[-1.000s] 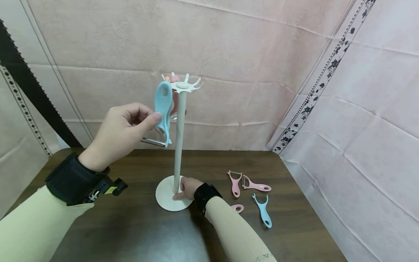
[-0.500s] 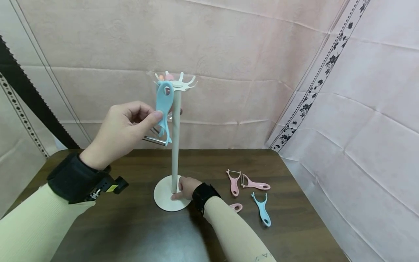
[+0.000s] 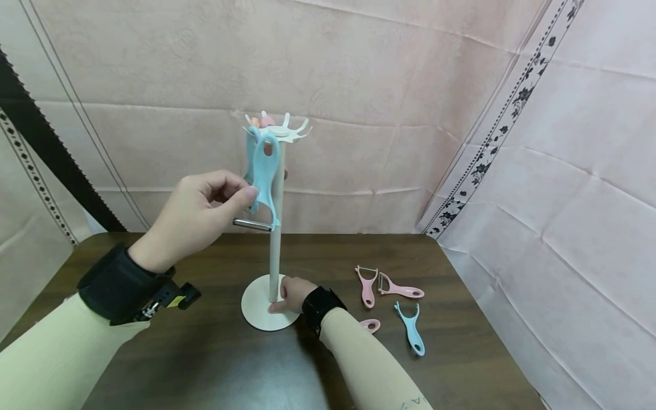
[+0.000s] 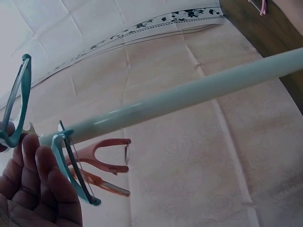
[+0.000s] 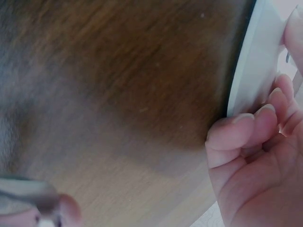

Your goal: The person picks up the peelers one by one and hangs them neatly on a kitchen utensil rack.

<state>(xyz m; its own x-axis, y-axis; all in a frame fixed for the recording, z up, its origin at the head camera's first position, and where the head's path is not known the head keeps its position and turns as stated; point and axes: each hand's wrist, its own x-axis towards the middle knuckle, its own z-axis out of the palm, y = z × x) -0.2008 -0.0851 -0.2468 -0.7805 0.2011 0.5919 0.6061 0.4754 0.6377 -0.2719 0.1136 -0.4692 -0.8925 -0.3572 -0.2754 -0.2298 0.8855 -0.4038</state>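
My left hand (image 3: 202,213) pinches a light blue peeler (image 3: 266,171) between thumb and fingers, handle loop up, just in front of the upper pole of a white hook stand (image 3: 275,250). Behind it a second blue peeler (image 3: 250,154) hangs from the hooks. The left wrist view shows the held peeler (image 4: 26,94) on the thumb side; a pink peeler (image 4: 102,156) and an orange peeler (image 4: 104,184) hang beyond the fingers. Down at the round base (image 3: 256,307), my right hand (image 3: 293,294) grips the stand; in the right wrist view its fingers curl at the base's rim (image 5: 253,66).
On the brown table (image 3: 205,353), right of the stand, lie two pink peelers, one upright (image 3: 367,287) and one sideways (image 3: 402,290), and a blue peeler (image 3: 411,330). A pink handle end (image 3: 371,326) shows from behind the right forearm. Patterned cloth (image 3: 359,171) hangs behind.
My left hand has shifted the held blue peeler slightly right and down, in front of the pole, so the hanging blue peeler now shows separately behind it. The right hand stays on the base.
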